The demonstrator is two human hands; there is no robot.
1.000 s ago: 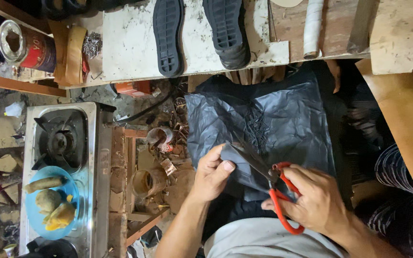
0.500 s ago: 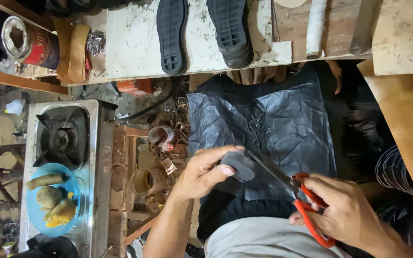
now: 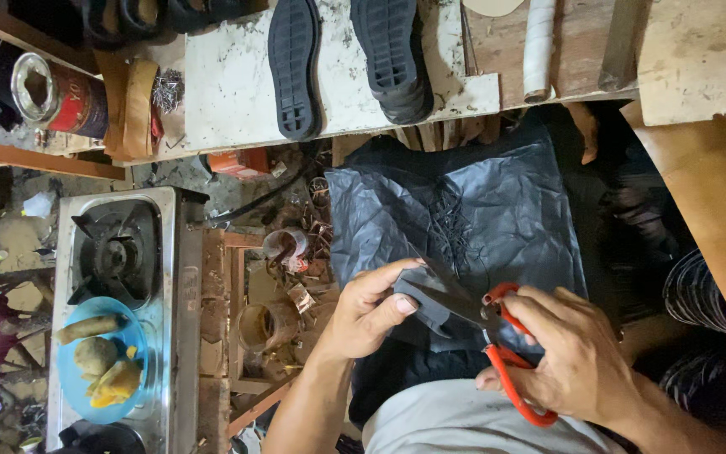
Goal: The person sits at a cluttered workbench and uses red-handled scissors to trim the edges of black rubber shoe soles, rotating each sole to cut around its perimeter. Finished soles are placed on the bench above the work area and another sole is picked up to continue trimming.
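My left hand [image 3: 367, 315] pinches the small dark leather piece [image 3: 424, 303] taut between thumb and fingers so the red-handled scissors [image 3: 497, 336], gripped in my right hand [image 3: 569, 366], can bite its edge above the black sheet [image 3: 464, 210] catching scraps.

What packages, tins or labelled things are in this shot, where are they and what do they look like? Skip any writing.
Tin can: top left on the wooden shelf, lying on its side, open mouth toward the camera, red printed label, silver rim.
Orange box-like thing: below the white workbench edge, small, partly hidden; I cannot tell its kind.
Tape roll: among the clutter beside the gas stove, pale ring.
No signs or screens in view.
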